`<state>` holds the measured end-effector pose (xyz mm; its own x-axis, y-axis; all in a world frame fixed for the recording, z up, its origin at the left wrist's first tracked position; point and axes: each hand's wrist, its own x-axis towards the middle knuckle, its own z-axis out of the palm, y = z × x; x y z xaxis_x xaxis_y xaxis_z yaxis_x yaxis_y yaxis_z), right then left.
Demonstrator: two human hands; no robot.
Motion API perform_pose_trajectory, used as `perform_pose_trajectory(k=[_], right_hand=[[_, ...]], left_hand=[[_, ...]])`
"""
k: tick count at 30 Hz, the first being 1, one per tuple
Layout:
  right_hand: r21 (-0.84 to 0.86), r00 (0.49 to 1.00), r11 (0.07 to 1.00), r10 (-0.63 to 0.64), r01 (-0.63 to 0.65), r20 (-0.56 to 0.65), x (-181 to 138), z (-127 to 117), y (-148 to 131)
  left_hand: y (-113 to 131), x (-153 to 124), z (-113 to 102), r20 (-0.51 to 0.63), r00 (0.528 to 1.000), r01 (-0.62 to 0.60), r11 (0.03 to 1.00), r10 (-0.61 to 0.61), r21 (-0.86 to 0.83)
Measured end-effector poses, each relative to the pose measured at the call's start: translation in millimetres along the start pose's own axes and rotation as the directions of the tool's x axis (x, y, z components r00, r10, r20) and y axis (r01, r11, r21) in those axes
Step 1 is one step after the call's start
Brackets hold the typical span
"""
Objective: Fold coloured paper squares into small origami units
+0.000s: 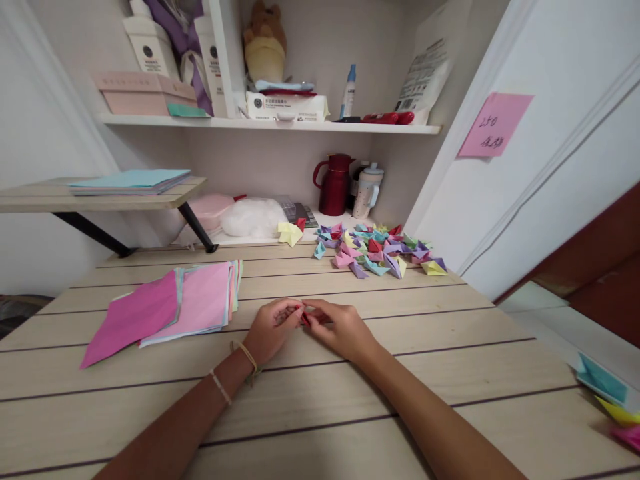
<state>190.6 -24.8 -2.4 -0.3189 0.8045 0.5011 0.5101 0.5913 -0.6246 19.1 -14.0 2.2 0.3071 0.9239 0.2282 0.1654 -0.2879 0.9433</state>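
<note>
Between my hands, just above the middle of the slatted table, is a small folded piece of red paper [305, 320], mostly covered by fingers. My left hand [274, 328] pinches it from the left side. From the right, my right hand [337, 325] closes thumb and fingertips on the same piece. The fingertips of both hands nearly meet around it. Behind the hands lies a heap of small folded paper pieces [375, 247] in many colours. To the left sits a stack of square paper sheets [200, 300], with a magenta sheet [133, 317] spread over it.
A raised wooden stand [165, 198] at the left carries blue sheets [133, 180]. At the back are a dark red jug [335, 187], a cup [369, 192] and a white plastic bag [259, 217]. A loaded shelf [270, 125] hangs above. More folded paper [603, 379] shows at the lower right.
</note>
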Motion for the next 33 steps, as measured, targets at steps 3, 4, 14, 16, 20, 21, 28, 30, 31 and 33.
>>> perform_pose_trajectory(k=[3,4,14,16,20,21,28,30,31,33], right_hand=[[-0.027,0.998,0.999,0.024,-0.026,-0.059,0.7,1.8,1.9],[-0.016,0.997,1.0,0.019,-0.02,-0.079,1.1,1.7,1.7],[0.208,0.945,0.974,0.145,-0.085,-0.292,3.0,1.2,-5.0],[0.25,0.948,0.964,0.157,-0.087,-0.275,3.3,2.1,-4.4],[0.355,0.968,0.932,0.146,-0.066,-0.203,4.3,1.8,-5.5],[0.373,0.973,0.925,0.143,-0.066,-0.181,4.6,1.3,-6.2],[0.276,0.98,0.959,0.111,-0.062,-0.167,5.6,-0.5,-5.8],[0.195,0.983,0.98,0.067,-0.033,-0.173,5.8,-0.9,-4.0],[0.158,0.985,0.987,0.046,-0.019,-0.168,5.8,-1.1,-3.3],[0.131,0.986,0.991,0.03,-0.009,-0.162,5.9,-1.3,-2.4]], left_hand=[[-2.9,-0.1,0.7,0.001,0.999,-0.043,0.999,0.043,-0.001],[-4.6,0.0,1.2,-0.017,0.999,-0.049,0.999,0.049,-0.021],[-4.6,4.4,-1.6,0.023,0.993,0.119,0.941,-0.118,-0.316],[-2.8,5.6,-3.7,-0.027,0.987,0.137,0.928,-0.155,-0.346],[-3.0,6.9,-4.9,-0.085,0.982,0.133,0.941,-0.167,-0.312],[-3.7,6.9,-4.6,-0.092,0.983,0.123,0.947,-0.157,-0.298],[-7.2,5.5,-5.3,-0.072,0.984,-0.158,0.984,0.165,0.087],[-7.5,5.1,-6.0,-0.069,0.973,-0.203,0.957,0.221,0.209],[-7.5,5.0,-6.0,-0.083,0.97,-0.204,0.949,0.229,0.241],[-7.1,4.8,-5.6,-0.117,0.967,-0.19,0.947,0.226,0.26]])
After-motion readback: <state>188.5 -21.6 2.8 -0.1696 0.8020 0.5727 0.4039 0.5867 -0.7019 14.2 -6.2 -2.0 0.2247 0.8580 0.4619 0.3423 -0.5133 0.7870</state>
